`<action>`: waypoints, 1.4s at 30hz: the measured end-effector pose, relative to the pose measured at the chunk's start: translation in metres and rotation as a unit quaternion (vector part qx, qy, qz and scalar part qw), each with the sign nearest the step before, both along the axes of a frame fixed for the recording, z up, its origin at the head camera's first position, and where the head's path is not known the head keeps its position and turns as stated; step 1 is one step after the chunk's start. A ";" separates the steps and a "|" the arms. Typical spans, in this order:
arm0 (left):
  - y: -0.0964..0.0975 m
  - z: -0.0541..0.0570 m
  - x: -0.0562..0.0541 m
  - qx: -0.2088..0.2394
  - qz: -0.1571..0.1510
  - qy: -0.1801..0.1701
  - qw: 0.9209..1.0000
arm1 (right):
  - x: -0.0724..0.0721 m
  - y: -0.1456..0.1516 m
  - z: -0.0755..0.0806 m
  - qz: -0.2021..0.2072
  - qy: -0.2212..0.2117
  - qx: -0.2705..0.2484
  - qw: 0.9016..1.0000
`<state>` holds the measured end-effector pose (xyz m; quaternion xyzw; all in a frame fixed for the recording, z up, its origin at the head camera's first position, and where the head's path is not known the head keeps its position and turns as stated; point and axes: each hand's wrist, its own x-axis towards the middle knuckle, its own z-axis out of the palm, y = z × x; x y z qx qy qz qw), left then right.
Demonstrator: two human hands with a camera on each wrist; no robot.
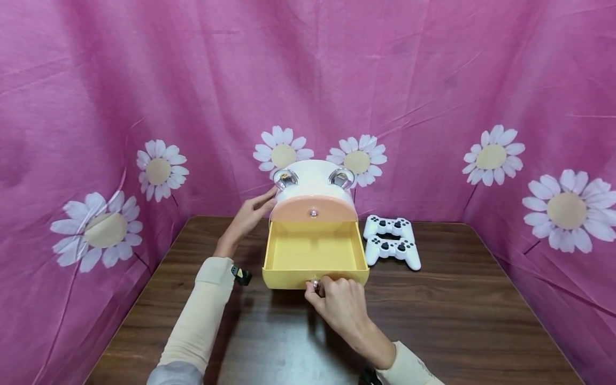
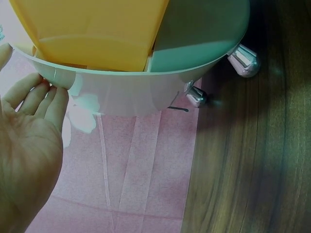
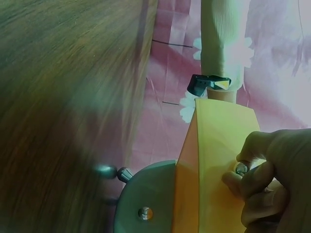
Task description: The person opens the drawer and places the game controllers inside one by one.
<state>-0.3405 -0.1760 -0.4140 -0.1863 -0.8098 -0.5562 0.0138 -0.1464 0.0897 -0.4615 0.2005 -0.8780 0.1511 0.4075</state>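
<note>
A small rounded white cabinet (image 1: pixel 313 174) with silvery metal-like feet stands on the table, a peach drawer front (image 1: pixel 293 207) in its upper part. Below that, the yellow drawer (image 1: pixel 315 254) is pulled well out, and its inside holds nothing visible. My right hand (image 1: pixel 344 305) pinches the shiny round knob (image 3: pixel 241 168) of the yellow drawer between thumb and fingers. With fairly straight fingers, my left hand (image 1: pixel 248 216) rests against the cabinet's left side; the left wrist view shows its fingertips at the white wall. A green lower drawer front (image 2: pixel 201 36) appears in both wrist views.
Two white game controllers (image 1: pixel 392 251) lie to the right of the cabinet, close to the yellow drawer. The brown wood-grain table (image 1: pixel 447 299) is bordered at the back and sides by a pink curtain (image 1: pixel 385 69) with daisies.
</note>
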 end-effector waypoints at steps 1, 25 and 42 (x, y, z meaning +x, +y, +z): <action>0.000 0.000 0.000 0.001 0.000 0.003 1.000 | 0.000 0.000 0.000 0.000 -0.002 0.000 1.000; 0.001 -0.001 0.002 0.016 -0.001 -0.002 1.000 | -0.005 0.055 0.075 0.078 -0.074 0.047 0.993; 0.005 0.009 0.008 0.020 -0.004 -0.006 1.000 | -0.075 0.144 0.116 0.078 -0.202 0.080 0.973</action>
